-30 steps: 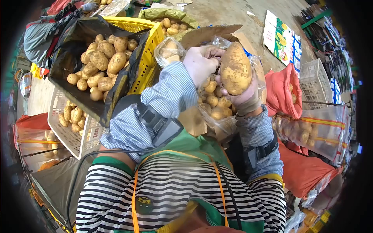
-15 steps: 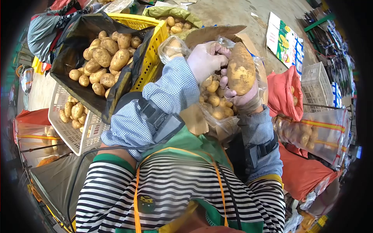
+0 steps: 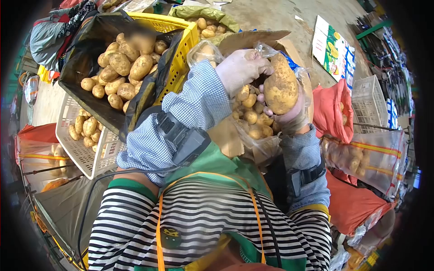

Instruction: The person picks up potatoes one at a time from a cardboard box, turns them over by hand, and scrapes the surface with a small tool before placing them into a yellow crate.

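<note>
A large, soil-marked potato [image 3: 280, 86] stands nearly upright in my right hand [image 3: 293, 115], whose gloved fingers wrap round its lower end. Close to the potato's upper left side is my left hand [image 3: 239, 71], also gloved, with its fingers bent and pressed together; whether anything is pinched in them is hidden. Below both hands is a cardboard box [image 3: 253, 37] with a clear plastic liner [image 3: 264, 147]. Several smaller potatoes [image 3: 251, 117] lie inside it.
At left, a yellow crate [image 3: 181, 58] with a black liner holds a heap of potatoes [image 3: 120, 64]. A white crate [image 3: 72, 131] with potatoes sits below it. A red sack [image 3: 332, 113] and a clear potato bag [image 3: 361, 156] are at right. A green sack [image 3: 226, 20] stands behind.
The potato's upper end has tipped slightly and sits a little lower. My left fingers have shifted slightly down and to the right, near its side. The view has moved a little.
</note>
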`<act>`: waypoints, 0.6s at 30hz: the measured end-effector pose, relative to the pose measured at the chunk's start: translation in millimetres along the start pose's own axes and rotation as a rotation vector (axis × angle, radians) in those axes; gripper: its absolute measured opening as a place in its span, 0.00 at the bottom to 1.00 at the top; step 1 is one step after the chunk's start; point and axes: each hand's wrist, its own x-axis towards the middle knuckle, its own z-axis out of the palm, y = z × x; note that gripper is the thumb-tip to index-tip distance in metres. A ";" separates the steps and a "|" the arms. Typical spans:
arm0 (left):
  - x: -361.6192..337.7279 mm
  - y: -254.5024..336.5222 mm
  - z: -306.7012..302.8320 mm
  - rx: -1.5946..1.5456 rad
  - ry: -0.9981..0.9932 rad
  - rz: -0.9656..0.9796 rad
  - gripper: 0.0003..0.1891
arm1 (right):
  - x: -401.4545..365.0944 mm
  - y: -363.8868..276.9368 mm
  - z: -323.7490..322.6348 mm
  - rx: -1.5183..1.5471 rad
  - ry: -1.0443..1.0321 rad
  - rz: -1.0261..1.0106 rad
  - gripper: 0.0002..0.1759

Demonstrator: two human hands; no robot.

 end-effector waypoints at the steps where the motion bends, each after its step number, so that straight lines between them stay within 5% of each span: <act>1: 2.0 -7.6 2.4 -0.073 0.070 0.014 0.03 | 1.4 0.3 -1.0 -0.005 -0.046 0.000 0.35; 5: 7.1 -20.5 -5.1 -0.304 0.103 -0.068 0.10 | 6.4 0.2 5.6 -0.044 -0.168 -0.015 0.36; 8: 10.2 -11.2 -16.8 -0.173 -0.027 0.040 0.13 | 2.1 -15.0 20.0 0.016 -0.057 -0.029 0.36; 9: 11.6 -16.0 -18.3 0.407 -0.037 0.571 0.14 | -1.4 -16.3 21.5 -0.091 0.017 -0.128 0.37; 10: 6.4 -9.9 -13.5 0.397 -0.037 0.553 0.14 | -6.0 -16.9 25.0 -0.081 0.032 -0.118 0.37; 12: 0.1 16.7 -4.9 0.205 0.117 -0.072 0.14 | -7.5 -20.5 30.3 -0.177 -0.003 -0.185 0.37; 14: 8.5 -1.9 -5.4 0.117 0.138 -0.030 0.15 | -7.5 -27.8 28.3 -0.228 -0.148 -0.187 0.36; 16: 7.5 5.2 -2.8 -0.027 0.223 0.112 0.18 | -16.0 -33.7 51.6 -0.346 0.167 -0.406 0.33; 17: 7.3 5.9 -3.0 0.043 0.226 0.122 0.27 | -10.5 -38.2 39.5 -0.348 0.173 -0.397 0.33; 18: 8.4 2.7 -2.8 0.036 0.229 0.118 0.27 | -1.3 -49.6 18.1 -0.759 0.296 -0.683 0.32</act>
